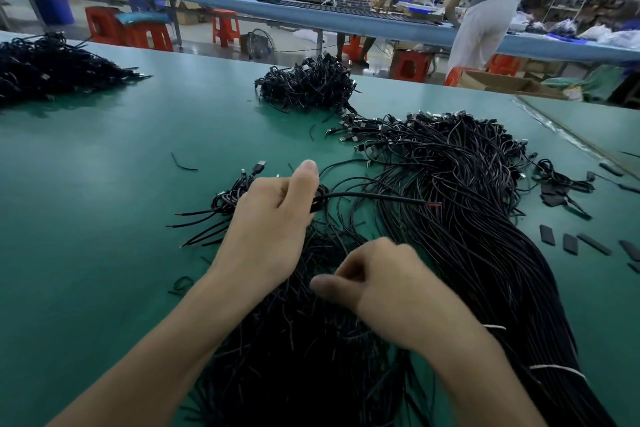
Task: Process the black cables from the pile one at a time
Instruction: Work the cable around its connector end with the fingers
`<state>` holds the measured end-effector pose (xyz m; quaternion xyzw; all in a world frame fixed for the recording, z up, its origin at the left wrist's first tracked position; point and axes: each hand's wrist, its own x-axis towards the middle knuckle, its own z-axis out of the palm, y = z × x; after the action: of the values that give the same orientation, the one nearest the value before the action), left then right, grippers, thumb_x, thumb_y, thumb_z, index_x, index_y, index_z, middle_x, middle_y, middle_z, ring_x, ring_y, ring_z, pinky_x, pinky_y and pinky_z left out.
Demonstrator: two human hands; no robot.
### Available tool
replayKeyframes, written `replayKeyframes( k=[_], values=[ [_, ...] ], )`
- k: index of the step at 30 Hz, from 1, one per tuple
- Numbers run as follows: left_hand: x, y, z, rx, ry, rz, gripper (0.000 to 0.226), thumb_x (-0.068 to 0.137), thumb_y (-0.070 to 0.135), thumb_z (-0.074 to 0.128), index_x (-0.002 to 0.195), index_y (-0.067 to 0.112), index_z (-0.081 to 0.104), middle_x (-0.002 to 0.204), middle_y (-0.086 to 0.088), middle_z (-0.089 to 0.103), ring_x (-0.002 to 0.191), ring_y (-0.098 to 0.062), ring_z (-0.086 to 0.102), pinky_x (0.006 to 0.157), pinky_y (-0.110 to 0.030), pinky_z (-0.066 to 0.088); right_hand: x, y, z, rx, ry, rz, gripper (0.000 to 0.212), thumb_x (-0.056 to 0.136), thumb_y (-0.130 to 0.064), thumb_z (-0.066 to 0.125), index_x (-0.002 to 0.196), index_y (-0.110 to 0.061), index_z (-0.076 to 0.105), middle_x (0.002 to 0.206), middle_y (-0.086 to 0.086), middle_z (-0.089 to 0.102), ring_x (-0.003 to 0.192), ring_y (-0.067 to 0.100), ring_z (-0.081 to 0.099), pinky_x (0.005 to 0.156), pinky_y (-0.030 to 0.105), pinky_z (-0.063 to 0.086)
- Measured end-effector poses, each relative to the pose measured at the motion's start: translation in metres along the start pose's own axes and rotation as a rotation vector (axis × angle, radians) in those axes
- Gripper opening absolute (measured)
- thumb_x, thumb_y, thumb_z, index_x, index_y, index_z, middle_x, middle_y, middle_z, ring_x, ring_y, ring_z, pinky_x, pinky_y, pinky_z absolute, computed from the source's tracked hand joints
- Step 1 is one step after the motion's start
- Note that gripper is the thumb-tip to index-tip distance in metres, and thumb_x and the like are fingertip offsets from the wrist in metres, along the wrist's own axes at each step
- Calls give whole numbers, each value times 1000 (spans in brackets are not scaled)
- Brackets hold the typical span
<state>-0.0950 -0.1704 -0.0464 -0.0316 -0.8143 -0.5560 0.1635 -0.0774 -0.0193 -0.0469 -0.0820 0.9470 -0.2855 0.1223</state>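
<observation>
My L hand (pixel 273 218) is gripping one cable (pixel 381 197), singling it from pile (pixel 294 340) at tabletop's (pixel 104 184) near edge; R hand (pixel 377 281) is curling, blurred, can't tell grip.

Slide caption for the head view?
Left hand grips one black cable above the green table; right hand hovers over the pile.

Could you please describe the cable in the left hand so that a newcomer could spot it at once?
On the green table, find the left hand, just left of the big pile of black cables. The cable it grips sticks out to the right; unlike its neighbours it runs alone, nearly level, and ends in a red tip.
</observation>
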Motion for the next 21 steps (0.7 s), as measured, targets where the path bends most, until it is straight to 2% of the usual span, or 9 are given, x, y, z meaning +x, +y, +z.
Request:
replayKeyframes(
  k=[2, 5, 7, 9, 13, 17, 19, 21],
  values=[
    [0, -3, 0, 27, 15, 22, 60, 97, 56, 35, 50, 20, 27, 42, 8, 28, 43, -15, 23, 44, -28, 26, 3, -3, 10, -36, -72, 15, 42, 80, -64, 70, 81, -22, 70, 74, -3, 66, 69, 15, 64, 67, 32, 55],
    [0, -6, 1, 36, 30, 27, 61, 99, 56, 35, 49, 21, 33, 41, 10, 40, 40, -9, 27, 41, -22, 25, 8, -4, 18, -19, -85, -3, 24, 84, -44, 75, 80, -21, 71, 83, 0, 69, 78, 21, 67, 75, 39, 60],
    [0, -5, 1, 27, 29, 18, 59, 96, 59, 33, 52, 19, 33, 45, 9, 45, 42, -10, 30, 43, -25, 27, 8, -5, 17, 1, -84, 1, 21, 84, -40, 76, 77, -21, 72, 82, 0, 69, 77, 20, 68, 74, 39, 61],
    [-1, -3, 1, 10, 34, 19, 57, 95, 60, 32, 57, 17, 30, 49, 5, 40, 47, -13, 30, 48, -34, 28, 7, -5, 12, 23, -54, 0, 24, 83, -42, 78, 74, -22, 71, 78, -1, 69, 72, 17, 67, 68, 34, 60],
    [-1, 4, -1, -55, 38, 44, 46, 95, 52, 33, 62, 23, 24, 56, 4, 26, 51, -15, 22, 52, -39, 23, 4, 2, -9, 177, 148, -59, 26, 83, -43, 76, 69, -21, 71, 61, -3, 69, 45, 2, 58, 46, 15, 47],
    [-4, 10, 1, -140, -6, 46, 43, 94, 50, 37, 63, 24, 25, 60, 3, 24, 54, -17, 23, 56, -43, 24, 6, 8, -20, 571, 519, -127, 12, 85, -25, 75, 72, -26, 74, 66, -8, 73, 58, 6, 69, 61, 22, 58],
    [-6, 10, 3, -170, -60, 65, 49, 95, 50, 39, 59, 18, 30, 57, 2, 30, 49, -15, 27, 52, -32, 28, 8, 3, -19, 830, 644, -159, 11, 85, -15, 75, 80, -25, 75, 70, -4, 75, 62, 7, 70, 59, 18, 54],
    [-9, 12, 5, -196, -147, 66, 54, 95, 52, 41, 56, 15, 48, 52, 5, 42, 43, -8, 33, 46, -19, 30, 6, -7, -16, 994, 673, -219, 14, 85, -11, 74, 86, -24, 76, 73, 0, 75, 64, 7, 69, 59, 14, 50]
  ],
)
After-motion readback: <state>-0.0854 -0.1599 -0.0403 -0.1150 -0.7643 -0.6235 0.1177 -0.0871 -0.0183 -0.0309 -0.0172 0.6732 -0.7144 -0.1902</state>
